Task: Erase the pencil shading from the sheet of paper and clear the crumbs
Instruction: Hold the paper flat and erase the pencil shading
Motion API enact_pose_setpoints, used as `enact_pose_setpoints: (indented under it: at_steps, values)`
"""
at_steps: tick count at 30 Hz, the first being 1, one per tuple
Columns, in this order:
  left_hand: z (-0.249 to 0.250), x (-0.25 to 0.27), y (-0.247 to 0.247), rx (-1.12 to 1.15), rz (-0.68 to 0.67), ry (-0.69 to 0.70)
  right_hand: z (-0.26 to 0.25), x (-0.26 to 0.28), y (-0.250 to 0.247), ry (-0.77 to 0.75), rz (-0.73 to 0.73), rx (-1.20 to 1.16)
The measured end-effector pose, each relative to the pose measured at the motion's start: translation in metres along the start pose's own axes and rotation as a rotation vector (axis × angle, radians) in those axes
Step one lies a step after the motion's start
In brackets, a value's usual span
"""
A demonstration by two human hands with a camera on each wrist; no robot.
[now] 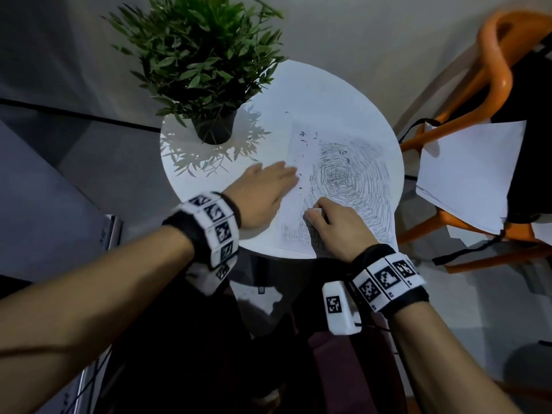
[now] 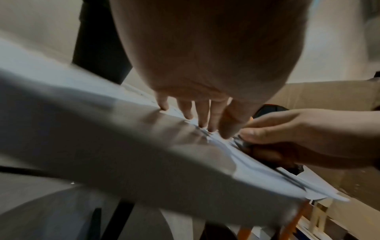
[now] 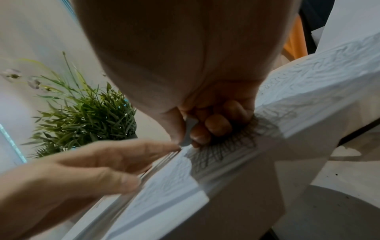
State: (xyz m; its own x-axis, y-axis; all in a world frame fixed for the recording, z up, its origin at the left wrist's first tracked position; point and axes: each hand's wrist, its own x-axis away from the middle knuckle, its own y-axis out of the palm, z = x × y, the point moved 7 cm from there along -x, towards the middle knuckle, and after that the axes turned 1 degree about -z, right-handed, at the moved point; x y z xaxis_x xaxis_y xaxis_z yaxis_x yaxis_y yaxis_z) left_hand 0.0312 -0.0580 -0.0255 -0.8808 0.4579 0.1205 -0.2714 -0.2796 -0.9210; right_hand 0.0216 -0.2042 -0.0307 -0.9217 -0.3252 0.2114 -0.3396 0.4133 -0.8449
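A sheet of paper point(image 1: 355, 162) with swirling pencil shading lies on the round white table point(image 1: 313, 91), its near edge hanging over the table's rim. Dark eraser crumbs point(image 1: 303, 141) dot its upper left part. My left hand point(image 1: 263, 189) lies flat with straight fingers on the paper's left edge, holding it down point(image 2: 197, 113). My right hand point(image 1: 331, 225) pinches a small white eraser point(image 1: 315, 211) between thumb and fingers and presses it on the shading near the lower left point(image 3: 188, 129).
A potted green plant point(image 1: 203, 64) stands at the table's back left. An orange chair point(image 1: 495, 94) to the right holds loose white sheets point(image 1: 466, 174) and a dark bag. Grey floor lies to the left.
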Motion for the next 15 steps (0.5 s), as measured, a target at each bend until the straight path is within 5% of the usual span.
enact_pose_setpoints:
  at_steps: [4, 15]
  values:
    - [0.005, 0.027, 0.027, -0.004, -0.144, 0.039, -0.001, -0.002, 0.0, -0.005, -0.006, 0.025]
    - [-0.006, 0.025, 0.035, 0.03, -0.067, 0.067, -0.053, -0.002, 0.016, -0.281, -0.049, 0.529]
